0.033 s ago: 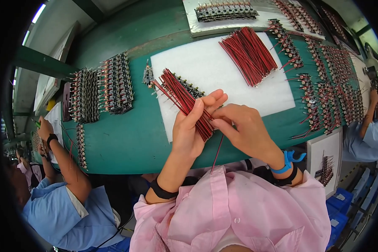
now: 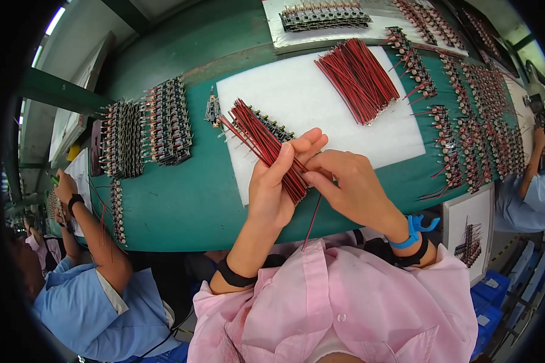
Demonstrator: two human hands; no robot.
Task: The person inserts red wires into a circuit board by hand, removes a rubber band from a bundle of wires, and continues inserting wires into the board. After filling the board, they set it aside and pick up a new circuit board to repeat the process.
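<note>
A bundle of thin red and black wires (image 2: 248, 130) lies slantwise in my left hand (image 2: 272, 187), whose thumb rests across it and whose fingers curl behind. My right hand (image 2: 357, 184) meets the bundle's near side, thumb and forefinger pinched together. From that pinch a single dark red wire (image 2: 312, 224) hangs toward my shirt. Partly hidden behind the bundle is a strip of small circuit boards (image 2: 277, 126) on the white foam sheet (image 2: 272, 85). A larger pile of red and black wires (image 2: 358, 81) lies at the sheet's far right.
Stacked circuit boards (image 2: 166, 121) stand at left on the green table (image 2: 169, 206). One small board (image 2: 212, 109) sits by the sheet's left edge. Rows of boards with red wires (image 2: 445, 148) fill the right side. Co-workers' arms (image 2: 100, 233) show at both sides.
</note>
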